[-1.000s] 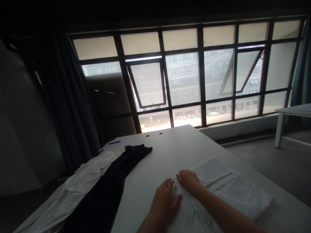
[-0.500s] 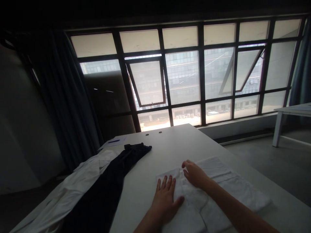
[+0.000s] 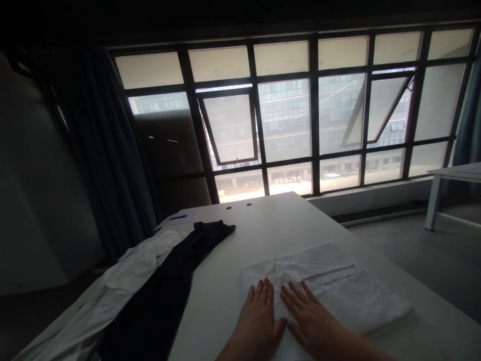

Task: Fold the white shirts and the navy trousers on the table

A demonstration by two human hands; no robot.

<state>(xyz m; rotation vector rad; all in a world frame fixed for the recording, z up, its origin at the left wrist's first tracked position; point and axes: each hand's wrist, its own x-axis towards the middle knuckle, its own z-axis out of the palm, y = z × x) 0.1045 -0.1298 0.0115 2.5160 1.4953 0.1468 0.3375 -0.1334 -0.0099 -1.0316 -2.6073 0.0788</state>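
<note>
A folded white garment (image 3: 338, 278) lies on the white table (image 3: 259, 230) in front of me; its exact kind I cannot tell. Both palms rest on its near part, side by side. My left hand (image 3: 259, 316) lies flat with its fingers stretched out, near the garment's left edge. My right hand (image 3: 310, 311) is flat too, fingers pointing forward, just right of the left one. The two thumbs come close together. Under my hands and forearms part of the cloth is hidden.
Along the table's left side lie a black garment (image 3: 169, 281) and a rumpled white cloth (image 3: 124, 286). A pen (image 3: 178, 217) sits on paper at the far left corner. Two round grommets are near the far edge. Another table (image 3: 436, 200) stands at right, beyond the floor.
My right hand has come down from the garment's far left fold and back toward me, its curled fingers now flat on the cloth. My left hand stays flat, shifted slightly.
</note>
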